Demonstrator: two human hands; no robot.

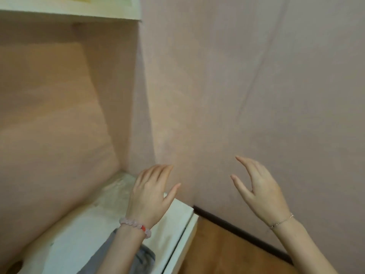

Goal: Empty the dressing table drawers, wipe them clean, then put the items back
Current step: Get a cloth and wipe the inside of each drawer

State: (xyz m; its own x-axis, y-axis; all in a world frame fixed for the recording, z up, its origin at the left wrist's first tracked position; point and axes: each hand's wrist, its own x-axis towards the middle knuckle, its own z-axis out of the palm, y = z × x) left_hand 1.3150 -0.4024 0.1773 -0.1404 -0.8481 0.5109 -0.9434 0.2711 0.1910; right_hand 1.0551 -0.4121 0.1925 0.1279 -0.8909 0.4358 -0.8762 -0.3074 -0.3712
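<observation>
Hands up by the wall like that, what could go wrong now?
The left hand hovers above the edge of the white table, so its bead bracelet might knock or snag there. The grey cloth lies near that edge and could slip to the floor. The right hand holds nothing.

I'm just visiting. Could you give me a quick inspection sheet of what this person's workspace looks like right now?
Surface: white table top, worn and stained toward the corner.
Job's things: no open drawer or drawer items seen.
Clutter: grey fabric by the left forearm; what it is I cannot tell.
Hands: left hand and right hand both raised, fingers relaxed, holding nothing.
Cables: nothing seen.
Surroundings: pink wall, dark skirting board, wooden floor, pale shelf above.
</observation>
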